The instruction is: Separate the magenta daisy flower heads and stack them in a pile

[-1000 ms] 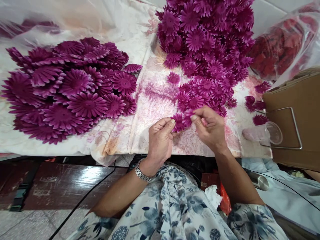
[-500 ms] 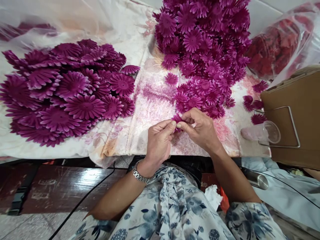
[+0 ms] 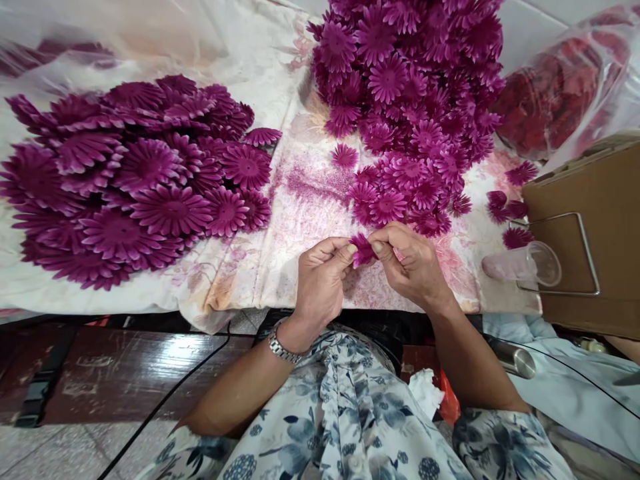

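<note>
Head view, landmark cardboard box [image 3: 585,260]: clear plastic bag [image 3: 593,73] behind it, holds red pieces. Clear cup [image 3: 520,265] on its side just left of box, mouth toward box; contents unclear. Small purple flower [image 3: 362,251] well left of box, beyond cup, held above desk [image 3: 300,283]. Left hand [image 3: 323,277] grip pinches its left edge; right hand [image 3: 413,263] grip pinches its right edge. Versus half a second ago: right fingers pulled back from left thumb, more flower showing between. Flower thin, toothed petals. Large-flower heap [image 3: 135,180] far left of box, flat layered discs; small-flower heap [image 3: 410,87] left of and behind box. Desk cloth patterned, pink-speckled.
</note>
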Tool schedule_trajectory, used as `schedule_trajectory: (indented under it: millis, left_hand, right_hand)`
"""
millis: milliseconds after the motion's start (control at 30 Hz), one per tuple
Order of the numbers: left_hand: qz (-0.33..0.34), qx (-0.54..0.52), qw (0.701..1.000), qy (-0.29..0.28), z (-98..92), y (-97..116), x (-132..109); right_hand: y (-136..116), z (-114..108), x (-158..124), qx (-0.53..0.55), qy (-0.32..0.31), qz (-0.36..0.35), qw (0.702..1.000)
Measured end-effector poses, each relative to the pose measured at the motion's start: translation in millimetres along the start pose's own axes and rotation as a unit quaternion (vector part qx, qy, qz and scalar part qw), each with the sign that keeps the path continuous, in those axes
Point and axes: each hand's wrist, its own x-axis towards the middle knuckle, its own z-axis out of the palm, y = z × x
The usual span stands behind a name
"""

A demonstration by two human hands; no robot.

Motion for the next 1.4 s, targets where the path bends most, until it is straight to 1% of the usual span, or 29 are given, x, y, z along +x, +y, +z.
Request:
schedule_trajectory:
  millis: [33, 100, 200, 267, 300, 433, 467, 533, 567, 633, 767, 900, 967, 1067, 1200, 1333, 1400]
  left_hand:
    - [0.004, 0.002, 1.000, 0.002, -0.3, 0, 0]
    - [0.006, 0.003, 1.000, -0.005, -0.9, 1, 0]
    - [-0.001, 0.007, 1.000, -0.028, -1.3, 1, -3]
    - [0.006, 0.014, 0.999, -0.043, -1.3, 0, -4]
    - [0.015, 0.018, 0.999, -0.048, -1.3, 0, -5]
    - [0.042, 0.032, 0.997, -0.063, -2.0, -2, -9]
    - [0.043, 0.036, 0.996, -0.065, -2.3, -3, -9]
    - [0.043, 0.044, 0.996, -0.069, -3.2, -3, -10]
    - [0.042, 0.047, 0.995, -0.073, -3.7, -4, -10]
    - [0.038, 0.046, 0.995, -0.086, -4.5, -4, -10]
    - [0.023, 0.039, 0.994, -0.101, -4.1, -2, -11]
    - [0.013, 0.040, 0.994, -0.099, -1.5, 2, -13]
    - [0.013, 0.043, 0.994, -0.101, -0.9, 4, -14]
    - [0.003, 0.050, 0.992, -0.119, -1.6, 4, -15]
    - [-0.002, 0.060, 0.988, -0.141, -3.1, 1, -16]
    - [0.010, 0.066, 0.990, -0.122, -3.2, -4, -15]
    - [0.022, 0.072, 0.991, -0.110, -3.1, -6, -14]
  right_hand:
    - [1, -2, -1, 0.013, 0.000, 0.015, 1.000]
    - [3, -5, -2, 0.066, 0.001, 0.066, 0.996]
    - [6, -5, -5, 0.179, -0.029, 0.140, 0.973]
    - [6, -1, -7, 0.254, -0.056, 0.176, 0.949]
    - [5, 1, -8, 0.293, -0.056, 0.196, 0.934]
    - [1, 6, -10, 0.424, -0.017, 0.264, 0.866]
    - [0, 6, -11, 0.440, -0.013, 0.272, 0.856]
    - [-1, 6, -12, 0.452, -0.007, 0.281, 0.846]
    - [-2, 6, -13, 0.451, -0.004, 0.284, 0.846]
    - [-2, 6, -16, 0.432, 0.000, 0.284, 0.856]
    - [-1, 6, -22, 0.361, 0.012, 0.251, 0.898]
    - [-2, 4, -26, 0.250, 0.021, 0.213, 0.944]
    - [-4, 2, -26, 0.198, 0.019, 0.197, 0.960]
    - [-6, 1, -24, 0.131, 0.021, 0.157, 0.979]
    - [-8, 2, -22, 0.065, 0.037, 0.099, 0.992]
    - [-8, 4, -21, 0.036, 0.045, 0.063, 0.996]
    - [-8, 5, -22, 0.022, 0.035, 0.051, 0.998]
